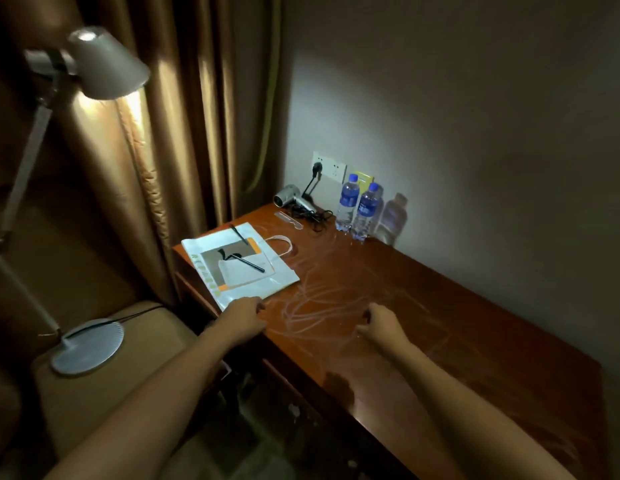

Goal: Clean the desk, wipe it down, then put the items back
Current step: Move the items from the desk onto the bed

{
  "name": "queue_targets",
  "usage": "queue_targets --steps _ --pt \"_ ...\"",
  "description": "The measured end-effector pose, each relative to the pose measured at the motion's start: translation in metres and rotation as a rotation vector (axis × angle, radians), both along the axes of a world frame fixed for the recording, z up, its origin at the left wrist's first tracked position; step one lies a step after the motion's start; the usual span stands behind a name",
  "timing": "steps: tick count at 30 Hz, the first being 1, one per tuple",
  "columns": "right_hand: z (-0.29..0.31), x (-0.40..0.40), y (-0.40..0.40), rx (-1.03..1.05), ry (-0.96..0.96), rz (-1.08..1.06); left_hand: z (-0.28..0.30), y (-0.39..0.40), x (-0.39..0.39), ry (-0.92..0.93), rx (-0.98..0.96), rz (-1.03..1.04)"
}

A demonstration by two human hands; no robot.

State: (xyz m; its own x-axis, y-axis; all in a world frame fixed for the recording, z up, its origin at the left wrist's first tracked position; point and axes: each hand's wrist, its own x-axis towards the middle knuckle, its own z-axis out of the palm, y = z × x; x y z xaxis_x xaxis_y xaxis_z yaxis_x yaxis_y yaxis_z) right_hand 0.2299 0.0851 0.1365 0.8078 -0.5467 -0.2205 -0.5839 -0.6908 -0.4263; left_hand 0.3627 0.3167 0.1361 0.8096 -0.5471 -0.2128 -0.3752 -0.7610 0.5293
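The paper bag (239,263) lies flat at the desk's (457,323) left end, its long axis running away and to the left from the person, its near corner just ahead of the left hand (244,317). That hand, fingers curled and holding nothing, is the nearer one, so it probably lifts the bag first. The right hand (379,323) hovers loosely curled and empty over bare, streaked wood, well apart from the left. Counted: one bag, two pens (246,261) on it, one hair dryer (289,197), two bottles (365,211).
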Motion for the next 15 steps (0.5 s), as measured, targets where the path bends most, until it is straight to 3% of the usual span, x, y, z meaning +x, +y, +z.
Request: queue_targets --steps 15 --pt "-0.001 0.160 -0.141 0.015 -0.114 -0.075 0.042 -0.164 0.167 -0.219 0.112 -0.215"
